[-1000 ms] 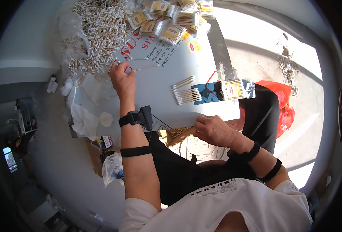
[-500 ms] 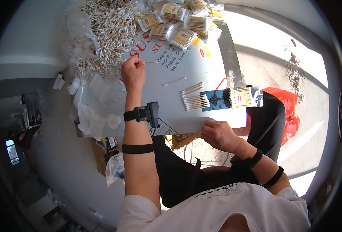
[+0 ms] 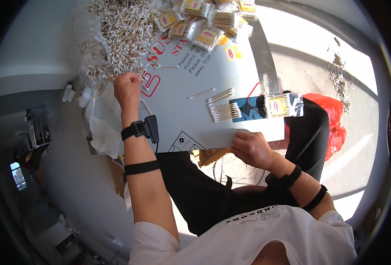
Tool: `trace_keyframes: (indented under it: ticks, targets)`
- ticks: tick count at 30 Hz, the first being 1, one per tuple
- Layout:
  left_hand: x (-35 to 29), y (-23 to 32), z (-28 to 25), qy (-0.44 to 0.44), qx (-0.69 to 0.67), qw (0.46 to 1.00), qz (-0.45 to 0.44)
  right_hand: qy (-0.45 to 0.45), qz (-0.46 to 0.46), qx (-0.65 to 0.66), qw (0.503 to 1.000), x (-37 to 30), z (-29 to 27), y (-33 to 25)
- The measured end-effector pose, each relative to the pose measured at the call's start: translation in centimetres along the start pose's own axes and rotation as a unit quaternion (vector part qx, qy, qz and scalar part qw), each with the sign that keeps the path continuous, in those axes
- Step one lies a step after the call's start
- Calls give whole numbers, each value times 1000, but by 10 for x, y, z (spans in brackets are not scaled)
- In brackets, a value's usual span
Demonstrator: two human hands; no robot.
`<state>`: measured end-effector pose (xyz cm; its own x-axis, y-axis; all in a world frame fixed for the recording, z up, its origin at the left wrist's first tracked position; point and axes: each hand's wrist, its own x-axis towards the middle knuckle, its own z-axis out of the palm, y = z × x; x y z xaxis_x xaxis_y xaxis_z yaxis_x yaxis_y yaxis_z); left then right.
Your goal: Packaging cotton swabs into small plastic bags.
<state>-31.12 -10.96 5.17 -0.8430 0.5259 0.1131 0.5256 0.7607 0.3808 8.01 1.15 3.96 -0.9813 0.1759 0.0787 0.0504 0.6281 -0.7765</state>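
Note:
My left hand (image 3: 127,90) is closed, its fingertips pinched together at the lower edge of a big heap of cotton swabs (image 3: 125,37). One loose swab (image 3: 145,84) touches or lies beside those fingertips; whether it is gripped I cannot tell. Another single swab (image 3: 167,66) rests on the grey printed board (image 3: 173,106). Right of centre, several swabs (image 3: 225,112) are lined up in a row, with a slanted few above them. My right hand (image 3: 252,148) rests curled at the board's near edge; what its fingers hold, if anything, is hidden.
Filled swab packets (image 3: 208,37) with yellow labels are piled at the far side. One packet (image 3: 278,106) lies at the right edge beside a blue printed patch (image 3: 250,108). Clear plastic (image 3: 103,132) covers the board's left side. A red bag (image 3: 323,106) sits beyond my knee.
My left hand has moved left from the middle of the board toward the heap, leaving a swab lying there. The right hand has barely moved.

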Motion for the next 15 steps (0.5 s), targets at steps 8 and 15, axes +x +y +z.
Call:
trace_keyframes:
  ticks: [8, 15]
  targets:
    - [-66, 104, 34, -163, -112, 974, 107, 5, 9, -6, 1000, 1, 3, -3]
    - [-128, 124, 49, -128, -122, 972, 154, 211, 122, 167, 955, 11, 3, -10]
